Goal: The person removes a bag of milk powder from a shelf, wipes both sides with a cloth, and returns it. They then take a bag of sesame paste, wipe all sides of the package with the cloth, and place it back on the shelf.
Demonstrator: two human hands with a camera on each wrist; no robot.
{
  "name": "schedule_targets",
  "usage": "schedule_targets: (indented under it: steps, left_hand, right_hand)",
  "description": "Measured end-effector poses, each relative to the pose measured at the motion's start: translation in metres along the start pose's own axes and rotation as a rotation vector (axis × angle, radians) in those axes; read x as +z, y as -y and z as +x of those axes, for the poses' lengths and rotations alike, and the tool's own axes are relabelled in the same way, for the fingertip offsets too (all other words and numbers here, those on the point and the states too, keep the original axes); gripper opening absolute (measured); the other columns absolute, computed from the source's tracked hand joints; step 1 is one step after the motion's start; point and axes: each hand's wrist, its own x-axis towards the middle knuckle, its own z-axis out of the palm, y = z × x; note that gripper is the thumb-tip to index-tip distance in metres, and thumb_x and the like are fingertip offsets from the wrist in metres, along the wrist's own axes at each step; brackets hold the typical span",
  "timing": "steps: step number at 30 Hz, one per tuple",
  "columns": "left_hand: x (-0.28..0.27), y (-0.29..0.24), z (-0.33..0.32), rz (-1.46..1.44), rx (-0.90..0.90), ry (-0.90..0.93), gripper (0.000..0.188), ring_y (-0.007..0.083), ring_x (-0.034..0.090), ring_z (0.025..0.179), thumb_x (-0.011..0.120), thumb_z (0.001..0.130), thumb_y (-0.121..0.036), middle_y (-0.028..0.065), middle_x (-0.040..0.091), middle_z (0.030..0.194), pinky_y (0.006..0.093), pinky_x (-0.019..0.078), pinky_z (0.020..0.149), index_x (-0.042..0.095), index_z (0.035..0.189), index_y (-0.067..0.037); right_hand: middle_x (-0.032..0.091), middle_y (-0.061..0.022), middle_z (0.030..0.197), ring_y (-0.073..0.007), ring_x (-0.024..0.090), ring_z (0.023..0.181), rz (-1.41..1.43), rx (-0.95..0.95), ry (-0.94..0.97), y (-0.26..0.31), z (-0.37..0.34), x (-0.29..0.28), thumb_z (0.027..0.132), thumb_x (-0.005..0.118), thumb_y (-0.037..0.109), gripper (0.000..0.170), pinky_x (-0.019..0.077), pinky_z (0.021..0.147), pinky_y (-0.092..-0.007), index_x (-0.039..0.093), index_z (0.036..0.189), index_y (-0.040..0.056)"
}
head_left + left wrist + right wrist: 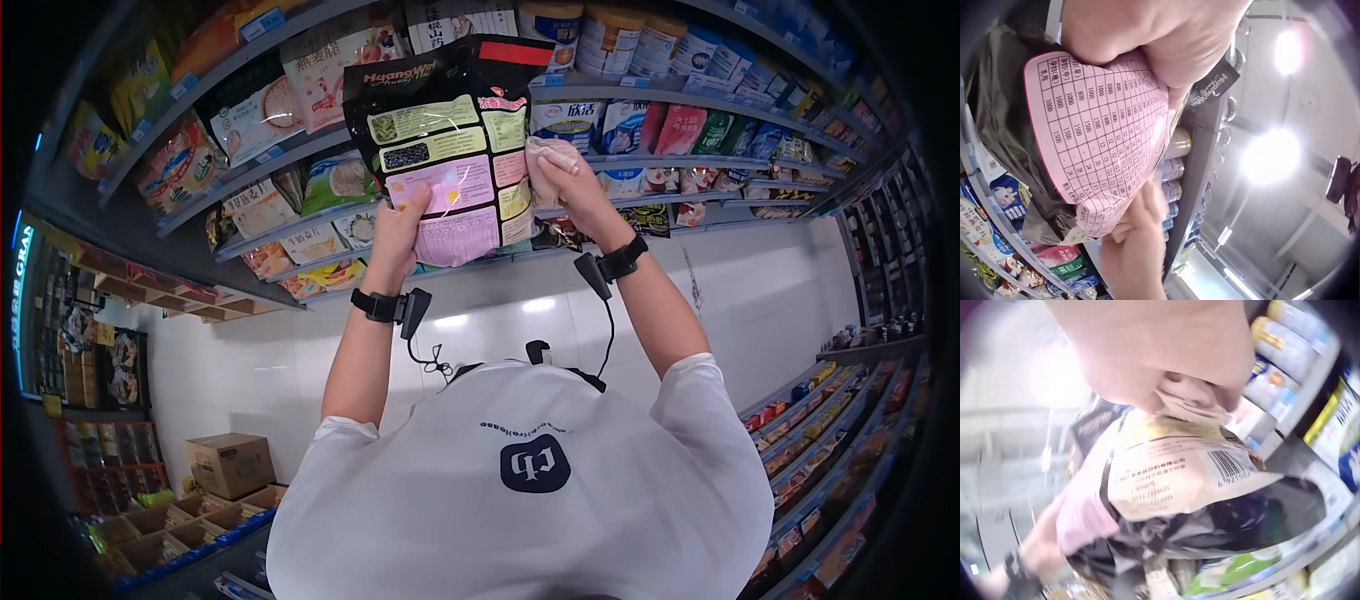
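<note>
A black plastic bag with pink and green label panels (455,200) is held up in front of the shelves. The left hand (400,228) grips its lower left edge, thumb lying over the front; in the left wrist view that hand (1154,31) covers the top of a pink printed table (1097,125). At the bag's right edge, the right hand (578,190) holds a crumpled pale pink cloth (545,165) against it. In the right wrist view the cloth (1191,400) is bunched beneath the right hand (1160,350), next to the panel with the barcode (1172,475). The fingers behind the bag are hidden.
Shelves with packets and tins (610,40) curve behind the bag. White floor (520,320) shows below it. A cardboard box (230,465) stands at lower left, near divided bins (165,520). More stocked shelves (830,430) are at lower right. Cables hang from both wrist straps.
</note>
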Motion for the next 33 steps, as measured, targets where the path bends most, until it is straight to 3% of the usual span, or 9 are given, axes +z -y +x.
schedule_targets:
  steps: [3, 8, 10, 14, 17, 24, 27, 31, 33]
  left_hand:
    - [0.0, -0.005, 0.004, 0.064, -0.051, 0.058, 0.039, 0.0161, 0.065, 0.102, 0.067, 0.096, -0.021, 0.0099, 0.066, 0.119, 0.0312, 0.0532, 0.088, 0.057, 0.126, 0.002]
    - [-0.011, -0.007, 0.025, 0.308, -0.042, 0.133, 0.038, 0.0137, 0.064, 0.099, 0.065, 0.097, -0.024, 0.0082, 0.068, 0.116, 0.0293, 0.0515, 0.088, 0.059, 0.124, 0.002]
    - [-0.012, -0.008, 0.032, 0.624, 0.001, 0.104, 0.038, 0.0121, 0.063, 0.095, 0.066, 0.097, -0.025, 0.0069, 0.069, 0.112, 0.0289, 0.0506, 0.086, 0.061, 0.122, 0.002]
    - [-0.022, 0.006, 0.042, 0.72, 0.035, 0.045, 0.039, 0.0131, 0.062, 0.095, 0.067, 0.096, -0.027, 0.0069, 0.068, 0.111, 0.0292, 0.0497, 0.085, 0.06, 0.121, 0.002]
    - [-0.022, 0.014, 0.045, 0.469, 0.092, 0.027, 0.043, 0.0139, 0.061, 0.099, 0.068, 0.096, -0.03, 0.0073, 0.067, 0.113, 0.0295, 0.0488, 0.088, 0.057, 0.124, 0.001]
    - [-0.018, 0.021, 0.032, 0.36, 0.222, -0.185, 0.055, 0.0152, 0.063, 0.101, 0.066, 0.096, -0.036, 0.0094, 0.068, 0.113, 0.0303, 0.0494, 0.087, 0.046, 0.132, 0.0]
    - [-0.035, 0.051, 0.02, 0.343, -0.011, -0.277, 0.061, 0.0165, 0.056, 0.111, 0.05, 0.1, -0.055, 0.0106, 0.057, 0.128, 0.0328, 0.0474, 0.089, 0.041, 0.137, -0.006]
    - [-0.022, 0.089, -0.002, 0.067, -0.312, 0.172, 0.091, 0.0255, 0.051, 0.129, 0.062, 0.086, -0.065, 0.0105, 0.05, 0.142, 0.0416, 0.0392, 0.109, 0.03, 0.148, -0.007]
    - [0.006, 0.084, 0.005, -0.138, -0.134, 0.34, 0.088, 0.0271, 0.048, 0.132, 0.063, 0.088, -0.06, 0.0118, 0.045, 0.146, 0.0455, 0.0365, 0.112, 0.027, 0.149, -0.007]
  right_hand:
    - [0.063, -0.0082, 0.122, -0.0178, 0.063, 0.112, 0.368, 0.188, 0.08, 0.011, 0.002, -0.019, 0.093, 0.067, 0.006, 0.037, 0.0516, 0.097, -0.0317, 0.054, 0.127, 0.0036]
    - [0.065, -0.0078, 0.114, -0.0177, 0.062, 0.111, 0.369, 0.107, 0.125, 0.008, -0.005, -0.023, 0.088, 0.071, 0.004, 0.038, 0.0517, 0.095, -0.0308, 0.056, 0.123, 0.0034]
    - [0.065, -0.0069, 0.111, -0.0151, 0.062, 0.109, 0.177, -0.077, 0.07, 0.004, -0.006, -0.024, 0.086, 0.072, 0.003, 0.035, 0.0509, 0.091, -0.0282, 0.059, 0.118, 0.0025]
    - [0.068, -0.0065, 0.109, -0.0136, 0.064, 0.103, -0.132, -0.253, -0.034, 0.01, -0.011, -0.012, 0.087, 0.073, 0.005, 0.03, 0.0506, 0.089, -0.0269, 0.061, 0.114, 0.0]
    - [0.069, -0.0073, 0.108, -0.0135, 0.065, 0.099, 0.078, -0.262, -0.149, 0.015, -0.016, 0.004, 0.087, 0.073, 0.004, 0.028, 0.052, 0.089, -0.0268, 0.063, 0.114, -0.0008]
    - [0.07, -0.0075, 0.106, -0.0124, 0.066, 0.094, -0.14, -0.341, -0.267, 0.048, -0.027, 0.025, 0.087, 0.073, 0.002, 0.026, 0.0529, 0.084, -0.0253, 0.064, 0.111, -0.0031]
    - [0.069, -0.0072, 0.106, -0.0121, 0.065, 0.092, -0.119, -0.437, -0.277, 0.059, -0.03, 0.031, 0.088, 0.073, 0.003, 0.026, 0.0521, 0.083, -0.0245, 0.063, 0.112, -0.0035]
    - [0.068, -0.0072, 0.107, -0.0127, 0.065, 0.094, 0.218, -0.369, -0.331, 0.06, -0.021, 0.039, 0.091, 0.071, 0.005, 0.028, 0.0524, 0.083, -0.0242, 0.062, 0.116, -0.0022]
    - [0.068, -0.0076, 0.109, -0.0129, 0.065, 0.095, 0.278, -0.352, -0.322, 0.052, -0.015, 0.043, 0.092, 0.07, 0.005, 0.029, 0.0533, 0.083, -0.0245, 0.061, 0.119, -0.0021]
